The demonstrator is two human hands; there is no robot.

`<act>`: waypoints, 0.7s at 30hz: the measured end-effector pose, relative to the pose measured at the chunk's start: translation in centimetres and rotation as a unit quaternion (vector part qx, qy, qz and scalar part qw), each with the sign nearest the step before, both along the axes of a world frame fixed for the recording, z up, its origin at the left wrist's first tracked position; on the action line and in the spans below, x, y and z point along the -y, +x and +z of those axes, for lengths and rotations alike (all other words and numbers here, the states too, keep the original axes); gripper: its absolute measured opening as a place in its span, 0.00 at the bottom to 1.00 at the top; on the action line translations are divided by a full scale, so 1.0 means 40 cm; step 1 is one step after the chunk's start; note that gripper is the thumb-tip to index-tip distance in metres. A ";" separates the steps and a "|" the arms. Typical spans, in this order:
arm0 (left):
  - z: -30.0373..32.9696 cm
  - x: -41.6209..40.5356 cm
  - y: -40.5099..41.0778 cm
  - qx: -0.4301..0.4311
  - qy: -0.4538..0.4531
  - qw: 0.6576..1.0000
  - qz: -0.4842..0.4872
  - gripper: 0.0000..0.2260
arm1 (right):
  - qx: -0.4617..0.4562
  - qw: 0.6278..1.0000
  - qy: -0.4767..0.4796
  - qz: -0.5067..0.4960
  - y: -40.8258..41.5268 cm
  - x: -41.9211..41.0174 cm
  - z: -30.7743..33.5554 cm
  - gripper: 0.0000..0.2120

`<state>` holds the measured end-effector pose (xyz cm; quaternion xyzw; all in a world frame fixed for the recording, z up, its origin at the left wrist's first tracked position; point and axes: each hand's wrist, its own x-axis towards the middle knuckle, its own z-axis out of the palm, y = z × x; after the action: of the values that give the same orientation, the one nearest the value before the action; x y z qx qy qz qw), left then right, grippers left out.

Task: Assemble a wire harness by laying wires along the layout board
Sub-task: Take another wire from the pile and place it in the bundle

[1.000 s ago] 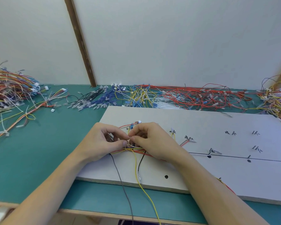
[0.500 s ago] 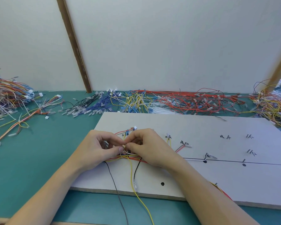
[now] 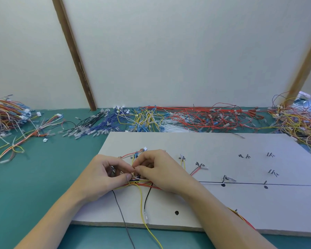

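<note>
A grey layout board (image 3: 214,146) with black marks and holes lies on the green table. Near its left end a bundle of red, yellow, white and black wires (image 3: 138,180) crosses the board. My left hand (image 3: 104,175) and my right hand (image 3: 160,169) meet over that bundle, thumbs and forefingers pinching the wires between them. A yellow wire (image 3: 142,203), a black wire (image 3: 147,196) and a grey wire (image 3: 120,211) hang from the bundle toward the board's front edge. Short wire ends sit at marks (image 3: 199,168) to the right.
Loose wires lie in heaps along the back of the table: mixed colours at far left (image 3: 5,114), black and blue (image 3: 97,123), yellow (image 3: 147,117), red (image 3: 210,117), mixed at far right (image 3: 298,123). A wooden strut (image 3: 75,56) leans on the wall.
The camera has tilted up, so the board and hands sit lower in view. Both hands stay pinched on the wire bundle with only small finger movements.
</note>
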<state>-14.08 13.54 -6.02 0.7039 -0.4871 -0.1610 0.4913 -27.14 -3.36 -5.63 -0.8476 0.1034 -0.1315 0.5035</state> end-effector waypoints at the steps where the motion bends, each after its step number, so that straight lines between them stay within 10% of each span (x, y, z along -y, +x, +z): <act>1: 0.001 0.000 -0.002 0.003 0.000 1.000 0.002 0.05 | -0.001 1.000 0.000 0.001 0.000 0.001 0.000 0.07; 21: -0.002 0.001 -0.004 -0.005 -0.016 1.000 0.021 0.06 | -0.003 1.000 -0.002 0.000 0.002 0.000 -0.004 0.06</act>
<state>-14.25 13.49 -6.10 0.7052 -0.4720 -0.1461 0.5084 -27.07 -3.35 -5.79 -0.8492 0.1046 -0.1293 0.5011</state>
